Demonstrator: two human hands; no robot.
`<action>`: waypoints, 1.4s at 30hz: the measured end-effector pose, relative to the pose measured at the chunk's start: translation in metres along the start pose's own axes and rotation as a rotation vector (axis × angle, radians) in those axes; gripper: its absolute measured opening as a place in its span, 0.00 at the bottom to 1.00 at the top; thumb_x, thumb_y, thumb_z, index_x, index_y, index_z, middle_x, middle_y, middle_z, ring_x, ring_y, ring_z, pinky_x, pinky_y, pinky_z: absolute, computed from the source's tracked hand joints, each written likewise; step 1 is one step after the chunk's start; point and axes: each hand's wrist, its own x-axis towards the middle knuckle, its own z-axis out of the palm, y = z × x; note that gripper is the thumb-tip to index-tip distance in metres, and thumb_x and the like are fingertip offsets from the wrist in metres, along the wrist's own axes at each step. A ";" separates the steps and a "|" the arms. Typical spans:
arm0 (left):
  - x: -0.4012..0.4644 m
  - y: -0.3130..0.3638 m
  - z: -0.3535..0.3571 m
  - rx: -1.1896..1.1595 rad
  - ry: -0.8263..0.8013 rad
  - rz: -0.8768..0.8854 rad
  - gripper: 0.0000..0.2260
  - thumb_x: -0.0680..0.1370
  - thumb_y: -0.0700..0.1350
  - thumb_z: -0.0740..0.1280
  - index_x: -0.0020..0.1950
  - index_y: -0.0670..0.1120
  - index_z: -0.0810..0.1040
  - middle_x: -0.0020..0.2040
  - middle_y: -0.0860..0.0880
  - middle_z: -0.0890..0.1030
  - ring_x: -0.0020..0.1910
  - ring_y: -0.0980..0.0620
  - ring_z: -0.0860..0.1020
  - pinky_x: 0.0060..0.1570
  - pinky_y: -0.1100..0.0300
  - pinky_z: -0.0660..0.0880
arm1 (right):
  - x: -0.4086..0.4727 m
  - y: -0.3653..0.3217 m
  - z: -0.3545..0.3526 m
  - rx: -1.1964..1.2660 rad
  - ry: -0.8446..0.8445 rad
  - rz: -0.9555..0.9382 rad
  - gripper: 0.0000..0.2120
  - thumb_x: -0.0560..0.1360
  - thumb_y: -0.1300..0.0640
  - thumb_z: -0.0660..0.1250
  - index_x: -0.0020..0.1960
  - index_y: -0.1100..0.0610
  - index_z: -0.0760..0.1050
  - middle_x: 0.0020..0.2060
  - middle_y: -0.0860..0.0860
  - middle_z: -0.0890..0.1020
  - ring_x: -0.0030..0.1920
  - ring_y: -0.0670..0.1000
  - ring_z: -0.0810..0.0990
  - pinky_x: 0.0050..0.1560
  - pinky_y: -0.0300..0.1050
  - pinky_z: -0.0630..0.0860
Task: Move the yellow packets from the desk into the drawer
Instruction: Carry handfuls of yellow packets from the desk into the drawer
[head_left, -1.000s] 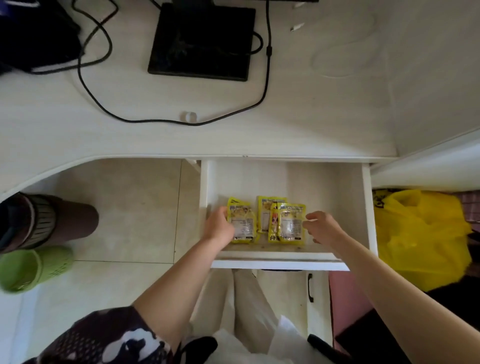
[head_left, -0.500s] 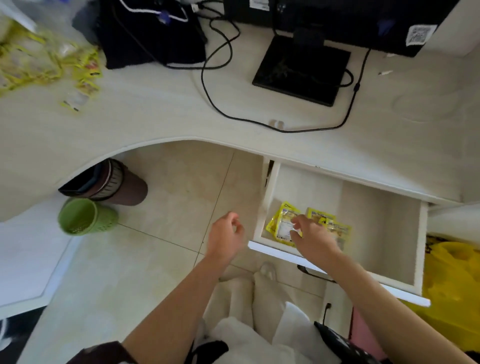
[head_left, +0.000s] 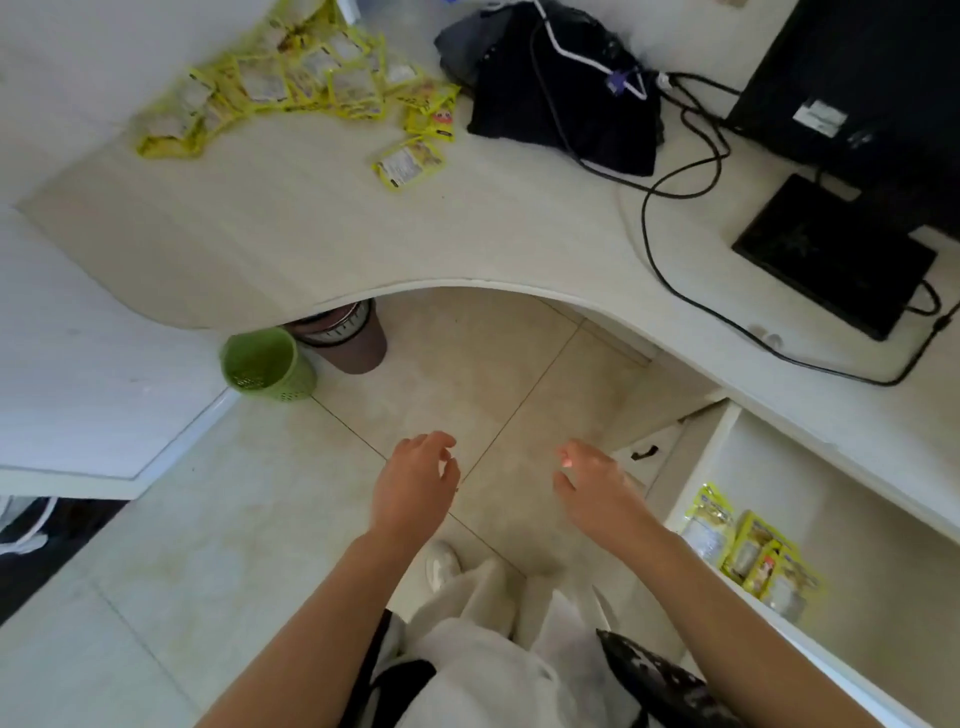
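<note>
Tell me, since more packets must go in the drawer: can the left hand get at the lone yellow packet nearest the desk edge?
Probably yes. The left hand is empty with relaxed fingers, and the lone yellow packet lies apart from the pile on bare desk, nothing between them.
</note>
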 end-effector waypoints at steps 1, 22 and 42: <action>0.007 -0.009 -0.012 -0.023 0.026 -0.029 0.12 0.79 0.44 0.63 0.61 0.48 0.77 0.52 0.52 0.81 0.54 0.52 0.75 0.51 0.57 0.75 | 0.006 -0.014 0.004 0.006 0.005 -0.009 0.12 0.79 0.55 0.56 0.61 0.54 0.69 0.55 0.50 0.76 0.46 0.50 0.74 0.43 0.43 0.69; 0.167 -0.136 -0.162 0.056 0.228 -0.188 0.10 0.78 0.45 0.63 0.58 0.47 0.78 0.50 0.51 0.81 0.54 0.50 0.76 0.51 0.55 0.75 | 0.200 -0.214 -0.011 -0.079 -0.006 -0.241 0.07 0.77 0.57 0.57 0.53 0.56 0.70 0.48 0.53 0.76 0.49 0.55 0.75 0.47 0.46 0.71; 0.355 -0.190 -0.231 0.118 0.159 -0.274 0.11 0.76 0.41 0.65 0.58 0.47 0.78 0.52 0.49 0.81 0.56 0.48 0.75 0.50 0.53 0.74 | 0.405 -0.300 -0.079 -0.267 -0.071 -0.324 0.17 0.79 0.55 0.59 0.67 0.56 0.68 0.61 0.54 0.75 0.62 0.55 0.73 0.59 0.52 0.73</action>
